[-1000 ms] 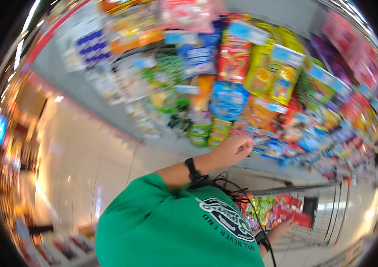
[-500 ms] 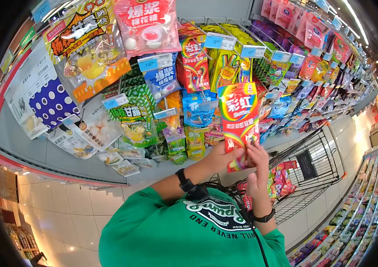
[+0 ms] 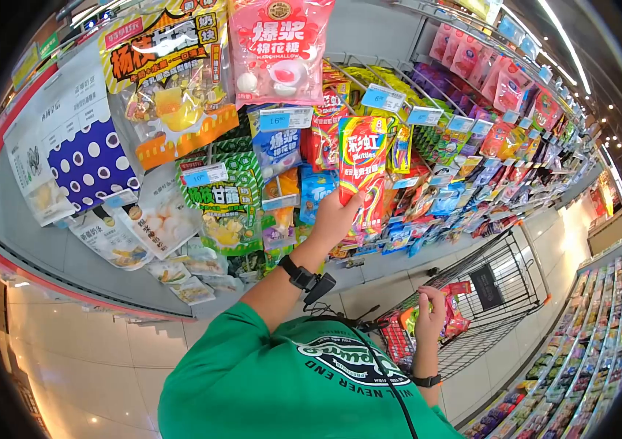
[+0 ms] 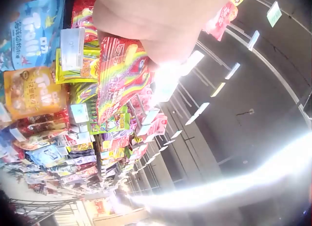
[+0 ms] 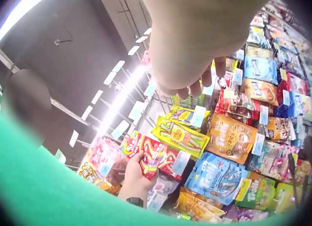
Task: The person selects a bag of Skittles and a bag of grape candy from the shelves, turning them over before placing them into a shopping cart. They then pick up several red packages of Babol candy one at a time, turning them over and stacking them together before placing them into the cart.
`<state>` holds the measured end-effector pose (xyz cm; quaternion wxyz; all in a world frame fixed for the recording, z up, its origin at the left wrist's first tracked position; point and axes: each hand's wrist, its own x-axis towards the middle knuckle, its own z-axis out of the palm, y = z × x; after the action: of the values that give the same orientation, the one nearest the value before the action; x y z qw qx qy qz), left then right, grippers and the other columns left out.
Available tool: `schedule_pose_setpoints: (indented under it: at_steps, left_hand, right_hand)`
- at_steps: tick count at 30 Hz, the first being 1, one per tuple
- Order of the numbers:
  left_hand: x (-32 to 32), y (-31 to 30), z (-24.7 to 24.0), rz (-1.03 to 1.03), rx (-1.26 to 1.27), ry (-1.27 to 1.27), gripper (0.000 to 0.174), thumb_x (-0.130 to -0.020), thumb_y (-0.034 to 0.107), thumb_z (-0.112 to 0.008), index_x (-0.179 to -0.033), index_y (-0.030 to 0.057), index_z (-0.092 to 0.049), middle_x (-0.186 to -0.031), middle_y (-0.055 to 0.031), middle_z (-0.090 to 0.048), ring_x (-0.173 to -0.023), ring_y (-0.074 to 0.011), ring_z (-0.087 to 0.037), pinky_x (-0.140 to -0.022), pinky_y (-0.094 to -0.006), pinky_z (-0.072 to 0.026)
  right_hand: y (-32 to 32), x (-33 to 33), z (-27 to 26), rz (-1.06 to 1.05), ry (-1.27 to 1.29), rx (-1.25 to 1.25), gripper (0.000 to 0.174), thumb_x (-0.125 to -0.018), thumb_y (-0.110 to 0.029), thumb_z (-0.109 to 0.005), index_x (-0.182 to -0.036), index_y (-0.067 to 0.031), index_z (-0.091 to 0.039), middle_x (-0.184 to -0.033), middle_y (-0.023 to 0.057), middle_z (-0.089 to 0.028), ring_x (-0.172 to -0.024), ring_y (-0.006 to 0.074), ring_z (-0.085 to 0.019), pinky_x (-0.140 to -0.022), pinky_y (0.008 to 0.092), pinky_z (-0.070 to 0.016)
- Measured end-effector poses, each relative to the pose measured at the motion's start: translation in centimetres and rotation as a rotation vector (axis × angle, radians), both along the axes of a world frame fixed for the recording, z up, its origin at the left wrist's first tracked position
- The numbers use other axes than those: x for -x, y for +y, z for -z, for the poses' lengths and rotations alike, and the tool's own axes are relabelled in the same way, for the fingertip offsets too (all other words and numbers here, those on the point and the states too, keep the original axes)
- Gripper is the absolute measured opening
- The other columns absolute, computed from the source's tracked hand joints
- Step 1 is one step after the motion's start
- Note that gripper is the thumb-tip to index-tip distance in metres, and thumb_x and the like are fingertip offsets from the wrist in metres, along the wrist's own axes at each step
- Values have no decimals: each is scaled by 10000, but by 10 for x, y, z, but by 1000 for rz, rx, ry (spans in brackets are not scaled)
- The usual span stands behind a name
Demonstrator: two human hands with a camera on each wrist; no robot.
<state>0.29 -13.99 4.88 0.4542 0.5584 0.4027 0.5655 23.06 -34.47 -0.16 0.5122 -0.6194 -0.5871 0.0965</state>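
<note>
My left hand (image 3: 339,206) is raised to the hanging candy display and grips the lower end of a rainbow-striped Skittles bag (image 3: 358,164). The bag stands upright against other hanging bags. The left wrist view shows the same bag (image 4: 122,75) right under the hand, and in the right wrist view the bag (image 5: 158,157) sits in the left hand (image 5: 134,175). My right hand (image 3: 430,301) hangs lower, over the shopping cart (image 3: 505,289), fingers loosely curled with nothing visibly in them. Several candy bags (image 3: 451,322) lie in the cart.
Pegs of sweets with price tags fill the wall: a pink marshmallow bag (image 3: 279,44), blue Trolli bags (image 5: 219,175), a green-labelled bag (image 3: 227,197). The shelf ledge (image 3: 91,260) runs below them. A second shelf row (image 3: 582,366) lines the aisle on the right.
Half a second ago both hands held the Skittles bag near my chest. The right hand has let go and dropped toward the cart; the left has lifted the bag up to the display.
</note>
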Motion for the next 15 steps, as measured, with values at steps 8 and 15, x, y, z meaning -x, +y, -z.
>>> schedule_pose_setpoints:
  at_steps: [8, 15]
  left_hand:
    - [-11, 13, 8, -27, -11, -21, 339, -911, 308, -607, -1030, -9, -639, -877, -143, -699, -764, -238, -659, -690, -345, -484]
    - [-13, 17, 7, -43, 25, 24, 333, -915, 296, -603, -1039, -11, -636, -894, -138, -702, -784, -242, -662, -707, -346, -489]
  right_hand:
    - [-11, -25, -3, 148, 75, 6, 109, -902, -65, -551, -946, 7, -619, -989, 107, -638, -941, 208, -585, -856, 320, -446]
    - [-12, -42, 14, 181, 230, 47, 108, -899, -58, -548, -934, 16, -619, -969, 100, -632, -921, 193, -582, -839, 308, -445]
